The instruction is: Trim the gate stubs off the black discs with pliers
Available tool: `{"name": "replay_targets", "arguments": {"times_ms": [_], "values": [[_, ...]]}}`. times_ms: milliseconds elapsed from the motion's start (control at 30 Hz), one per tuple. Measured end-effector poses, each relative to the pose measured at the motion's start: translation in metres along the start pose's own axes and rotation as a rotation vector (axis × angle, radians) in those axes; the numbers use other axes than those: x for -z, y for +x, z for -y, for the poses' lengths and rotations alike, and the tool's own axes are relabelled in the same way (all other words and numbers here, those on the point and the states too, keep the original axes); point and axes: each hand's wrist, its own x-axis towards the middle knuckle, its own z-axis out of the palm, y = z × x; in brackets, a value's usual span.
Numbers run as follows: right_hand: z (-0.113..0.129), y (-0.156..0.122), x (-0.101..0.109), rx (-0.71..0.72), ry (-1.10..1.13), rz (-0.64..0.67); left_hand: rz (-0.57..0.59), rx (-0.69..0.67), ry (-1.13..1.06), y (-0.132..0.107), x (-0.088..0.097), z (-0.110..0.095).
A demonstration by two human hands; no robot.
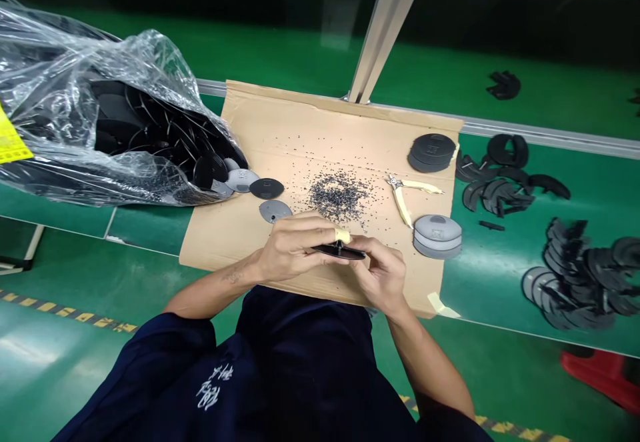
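Between both hands I hold a black oval plastic disc [339, 251], seen nearly edge-on, close to the front of the cardboard sheet [260, 122]. My left hand [295, 249] grips its left end; a pale yellow wrap covers one fingertip. The fingers of my right hand [383, 272] are closed on the other end. Beyond the hands lies a heap of small black plastic bits [340, 195]. Yellow-handled nippers [407, 195] rest to its right, jaws pointing away from me. Left of the heap are a loose black disc [267, 189] and a grey disc [275, 211].
A clear plastic bag [150, 49] full of discs lies open at the left. Stacks of black discs [433, 152] and grey discs [437, 235] stand at the cardboard's right side. Curved black parts [500, 189] and a larger pile [585, 275] cover the green table further right.
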Motion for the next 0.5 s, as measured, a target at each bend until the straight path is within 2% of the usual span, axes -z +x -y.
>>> {"name": "replay_targets", "arguments": {"times_ms": [200, 400, 500], "values": [[0.0014, 0.0014, 0.0016, 0.009, 0.013, -0.008, 0.053, -0.028, -0.019, -0.0030, 0.0005, 0.0033], [0.0017, 0.0012, 0.0009, -0.086, 0.010, 0.036, 0.050, 0.012, 0.035, -0.0003, 0.0025, -0.0016], [0.0008, 0.0003, -0.0004, -0.112, 0.068, 0.037, 0.115, 0.039, 0.003, 0.0024, 0.0047, -0.0034]]}}
